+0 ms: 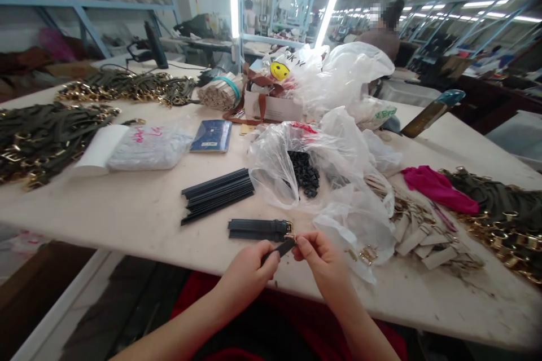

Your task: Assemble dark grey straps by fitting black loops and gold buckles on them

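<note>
My left hand (253, 264) is closed round a short dark strap (284, 247) above the front of the table. The fingertips of my right hand (318, 255) pinch the strap's far end, where a bit of gold-coloured metal (290, 236) shows; the fingers partly hide it. Just beyond my hands lie black straps (258, 229) with a gold buckle at their right end. Farther left is a stack of long black strips (218, 194). Small black loops (305, 172) spill from an open clear plastic bag (275, 163). Loose gold buckles (367, 255) rest on plastic to the right of my right hand.
Dark straps with gold hardware are heaped at left (46, 135) and right (503, 214). Beige straps (427, 237) and a magenta cloth (440, 187) lie at right. A blue booklet (210, 136) and a white packet (148, 146) sit farther back. A person (383, 36) is in the background.
</note>
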Demonstrator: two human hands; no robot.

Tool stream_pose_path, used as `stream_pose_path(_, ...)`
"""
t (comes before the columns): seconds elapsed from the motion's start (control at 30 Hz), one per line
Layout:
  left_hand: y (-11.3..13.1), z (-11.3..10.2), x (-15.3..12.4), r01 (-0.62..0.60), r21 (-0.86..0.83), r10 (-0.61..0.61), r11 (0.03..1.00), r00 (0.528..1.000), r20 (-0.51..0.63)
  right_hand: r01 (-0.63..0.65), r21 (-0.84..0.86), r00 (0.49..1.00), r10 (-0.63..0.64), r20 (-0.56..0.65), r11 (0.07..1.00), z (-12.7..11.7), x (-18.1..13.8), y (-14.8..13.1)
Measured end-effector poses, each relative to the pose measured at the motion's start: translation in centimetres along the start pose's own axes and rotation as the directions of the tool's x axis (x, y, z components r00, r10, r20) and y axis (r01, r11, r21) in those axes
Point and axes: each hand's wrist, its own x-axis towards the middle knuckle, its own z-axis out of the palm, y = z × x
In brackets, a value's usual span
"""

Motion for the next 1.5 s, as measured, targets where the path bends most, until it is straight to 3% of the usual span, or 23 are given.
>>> stream_pose_path(0.1, -0.1, 0.0, -0.1, -0.013, 0.043, 0.014, 0.999, 1.0, -0.015, -0.01, 0.033, 1.0, 0.01, 0.011, 0.999, 0.6, -0.5, 0.2)
stream_pose_path(0.23, -0.1, 0.0, -0.4, -0.04, 0.045, 0.041, 0.998, 0.999, -0.007, -0.086, 0.205, 0.992, 0.103, -0.075, 0.975, 1.2, -0.8, 0.4)
stream_pose_path(0.37, 0.0, 0.1, -0.6, -0.097, -0.023, 0.097, 0.995, 0.995, 0.014, -0.205, 0.345, 0.979, 0.198, 0.057, 0.916, 1.6, -1.2, 0.9)
stream_pose_path(0.6, 0.1, 0.0, -0.9, -0.146, -0.078, 0.148, 0.986, 0.989, 0.025, -0.299, 0.39, 0.948, 0.226, 0.222, 0.871, 2.2, -1.7, 1.7)
stream_pose_path(0.87, -0.6, 0.4, -0.5, -0.041, -0.099, 0.046, 0.994, 0.998, 0.052, -0.21, 0.353, 0.977, 0.178, 0.122, 0.912, 1.9, -1.5, 1.8)
stream_pose_path(1.0, -0.9, 0.5, -0.3, 0.025, -0.153, -0.007, 0.988, 0.993, 0.115, -0.155, 0.263, 0.986, 0.165, -0.017, 0.952, 1.8, -1.4, 1.6)
stream_pose_path(1.2, -1.2, 0.6, -0.2, 0.035, -0.227, -0.013, 0.973, 0.995, 0.098, -0.208, 0.269, 0.978, 0.2, 0.058, 0.94, 2.5, -1.6, 1.6)
stream_pose_path(1.4, -1.5, 0.5, -0.3, 0.112, -0.29, -0.061, 0.95, 0.982, 0.176, -0.169, 0.228, 0.982, 0.183, -0.04, 0.959, 2.3, -1.9, 1.6)
stream_pose_path(1.5, -1.4, 0.6, -0.6, 0.113, -0.307, -0.067, 0.945, 0.985, 0.156, -0.162, 0.19, 0.986, 0.168, -0.016, 0.968, 2.2, -2.0, 1.5)
